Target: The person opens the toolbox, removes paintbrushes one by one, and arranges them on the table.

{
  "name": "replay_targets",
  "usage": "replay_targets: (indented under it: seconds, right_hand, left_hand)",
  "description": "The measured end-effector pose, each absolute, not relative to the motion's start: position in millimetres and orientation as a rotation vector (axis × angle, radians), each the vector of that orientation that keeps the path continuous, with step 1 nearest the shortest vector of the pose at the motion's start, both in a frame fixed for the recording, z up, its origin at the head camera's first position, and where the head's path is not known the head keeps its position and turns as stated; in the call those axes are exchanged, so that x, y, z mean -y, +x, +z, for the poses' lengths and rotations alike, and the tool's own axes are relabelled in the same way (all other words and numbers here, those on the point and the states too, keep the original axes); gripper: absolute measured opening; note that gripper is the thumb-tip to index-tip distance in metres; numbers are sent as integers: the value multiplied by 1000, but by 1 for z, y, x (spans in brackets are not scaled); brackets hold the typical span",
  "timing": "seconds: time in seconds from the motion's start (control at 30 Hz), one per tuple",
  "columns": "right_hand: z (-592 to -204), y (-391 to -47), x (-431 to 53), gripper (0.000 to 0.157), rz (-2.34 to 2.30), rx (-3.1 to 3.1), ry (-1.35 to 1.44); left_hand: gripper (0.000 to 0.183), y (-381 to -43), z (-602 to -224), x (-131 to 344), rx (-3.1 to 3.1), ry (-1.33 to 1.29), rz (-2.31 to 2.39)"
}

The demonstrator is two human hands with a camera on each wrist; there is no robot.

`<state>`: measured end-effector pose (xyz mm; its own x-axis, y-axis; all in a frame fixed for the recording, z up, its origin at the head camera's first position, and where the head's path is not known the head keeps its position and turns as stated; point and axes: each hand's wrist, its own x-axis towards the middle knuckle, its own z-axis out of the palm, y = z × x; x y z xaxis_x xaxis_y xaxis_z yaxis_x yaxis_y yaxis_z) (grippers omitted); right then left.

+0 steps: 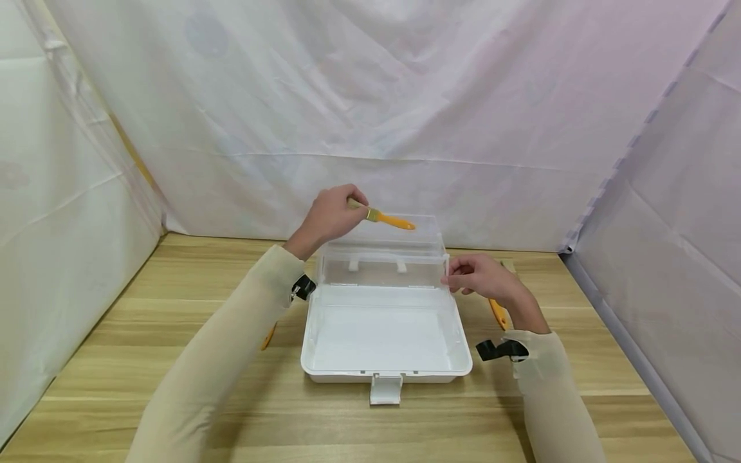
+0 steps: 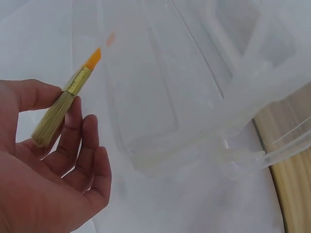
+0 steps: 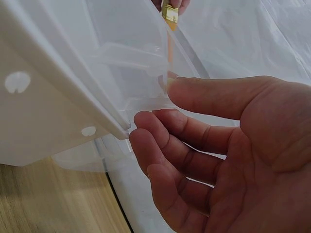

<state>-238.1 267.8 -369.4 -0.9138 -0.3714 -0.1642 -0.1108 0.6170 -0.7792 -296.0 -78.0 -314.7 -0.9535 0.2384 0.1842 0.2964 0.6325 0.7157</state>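
Note:
My left hand (image 1: pixel 334 213) is raised over the back left of a white plastic box (image 1: pixel 382 331). Between thumb and fingers it pinches a paintbrush (image 1: pixel 395 222) near its bristles, and the orange handle points right. The left wrist view shows the pale bristles (image 2: pixel 52 121) beside the thumb. The box's see-through lid (image 1: pixel 428 226) stands up at the back, with a clear tray (image 1: pixel 379 270) in front of it. At the back right corner my right hand (image 1: pixel 486 280) pinches the edge of the clear plastic, thumb on one side and fingers on the other.
An orange brush handle (image 1: pixel 499 314) shows on the wooden table (image 1: pixel 347 431) under my right hand. Another orange handle (image 1: pixel 269 336) lies left of the box, partly behind my left sleeve. The box's front latch (image 1: pixel 386 390) hangs down. White cloth (image 1: pixel 370 96) surrounds the table.

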Motion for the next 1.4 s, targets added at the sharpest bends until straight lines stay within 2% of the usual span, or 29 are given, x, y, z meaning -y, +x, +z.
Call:
replay_targets:
  seconds: [0.2,0.7,1.03,1.4]
  right_hand:
    - [-368,-238,-267,18,-1203,-2525,-396]
    - [-368,-239,-268,17,-1191,-2525,-384]
    - [-368,-239,-271,17,-1195,-2523,-380]
    - [-368,-238,-271,17,-1197,-2522,-385]
  left_hand:
    - [21,-289,-309,80,2627,-450,-1276]
    - [27,-277,-299,103,2294,-505,-1480]
    - [25,-264,-299,121,2131,-505,-1970]
    - [20,-246,-304,138,2007,-460,-2156]
